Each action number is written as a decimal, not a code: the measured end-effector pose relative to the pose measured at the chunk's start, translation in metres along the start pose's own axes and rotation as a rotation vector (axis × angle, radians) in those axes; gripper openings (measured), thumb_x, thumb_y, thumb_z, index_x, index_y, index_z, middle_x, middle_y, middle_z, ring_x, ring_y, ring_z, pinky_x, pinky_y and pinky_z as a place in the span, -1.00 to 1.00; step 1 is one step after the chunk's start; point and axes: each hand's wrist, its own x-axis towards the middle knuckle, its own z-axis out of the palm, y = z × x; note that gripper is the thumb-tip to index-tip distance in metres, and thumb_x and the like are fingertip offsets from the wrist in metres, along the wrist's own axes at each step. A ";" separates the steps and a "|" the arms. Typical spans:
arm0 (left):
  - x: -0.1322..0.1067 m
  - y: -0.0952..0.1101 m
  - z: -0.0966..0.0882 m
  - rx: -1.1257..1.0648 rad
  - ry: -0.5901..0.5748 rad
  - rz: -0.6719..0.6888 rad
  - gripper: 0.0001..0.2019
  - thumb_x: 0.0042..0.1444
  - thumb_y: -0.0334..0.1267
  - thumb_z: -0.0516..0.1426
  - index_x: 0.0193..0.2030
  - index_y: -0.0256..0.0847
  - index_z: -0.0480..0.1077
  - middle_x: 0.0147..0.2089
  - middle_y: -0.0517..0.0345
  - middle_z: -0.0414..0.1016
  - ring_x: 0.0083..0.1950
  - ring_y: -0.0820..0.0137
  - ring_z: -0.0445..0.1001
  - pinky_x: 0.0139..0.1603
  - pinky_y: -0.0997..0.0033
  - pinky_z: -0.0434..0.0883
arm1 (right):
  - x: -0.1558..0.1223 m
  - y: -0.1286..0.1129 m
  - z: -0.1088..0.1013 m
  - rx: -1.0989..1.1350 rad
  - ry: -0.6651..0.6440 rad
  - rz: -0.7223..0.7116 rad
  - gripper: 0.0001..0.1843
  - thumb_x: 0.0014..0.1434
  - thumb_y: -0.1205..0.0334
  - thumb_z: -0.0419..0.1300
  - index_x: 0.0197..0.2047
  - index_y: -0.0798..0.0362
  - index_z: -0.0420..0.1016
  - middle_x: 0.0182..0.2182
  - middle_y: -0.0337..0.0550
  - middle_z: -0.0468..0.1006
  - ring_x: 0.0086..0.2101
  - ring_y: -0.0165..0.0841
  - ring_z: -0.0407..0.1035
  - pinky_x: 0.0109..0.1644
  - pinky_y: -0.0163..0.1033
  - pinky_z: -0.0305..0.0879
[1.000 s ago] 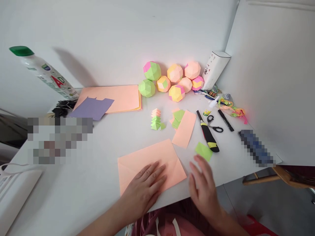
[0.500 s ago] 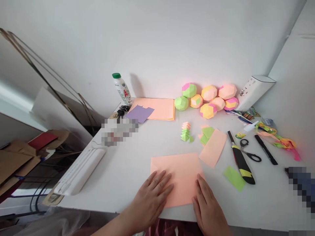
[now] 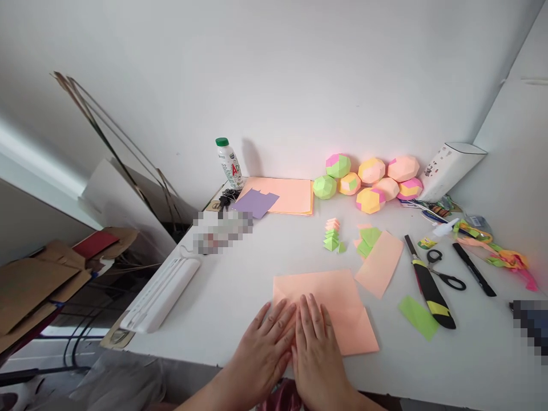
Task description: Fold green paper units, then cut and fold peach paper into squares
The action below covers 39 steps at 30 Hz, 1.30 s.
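Note:
A folded sheet of peach paper [image 3: 342, 311] lies near the front edge of the white table. My left hand [image 3: 268, 345] rests flat on its left part, fingers spread. Beside it, almost touching, my right hand [image 3: 317, 342] presses flat on the same paper with its fingers stretched out. Part of the sheet's left and near side is hidden under both hands. Just beyond its right corner lie a peach paper strip [image 3: 380, 264] and several green paper pieces [image 3: 368, 240]. A separate green rectangle of paper [image 3: 418, 317] sits to the right.
On the right are a yellow-black utility knife [image 3: 432, 291], scissors [image 3: 447, 277] and a black pen [image 3: 473, 268]. Small folded paper units [image 3: 331, 235] stand mid-table. Faceted paper balls [image 3: 370, 200], a paper stack [image 3: 295, 194] and a bottle [image 3: 230, 164] line the wall; a white device [image 3: 160, 294] lies left.
My right hand has moved left from the sheet's right edge to beside my left hand. The sheet's lower right corner now shows. The view has shifted slightly.

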 end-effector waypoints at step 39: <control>-0.009 0.051 0.011 -0.130 0.396 -0.065 -0.79 0.19 -0.44 0.01 -0.07 -0.34 0.38 -0.17 -0.03 0.48 -0.01 0.22 0.42 0.06 0.17 0.42 | 0.059 0.091 -0.035 0.651 -0.750 -0.048 -0.90 -0.02 0.32 0.19 -0.54 0.06 0.37 -0.62 -0.34 0.46 -0.57 -0.47 0.33 -0.52 -0.41 0.12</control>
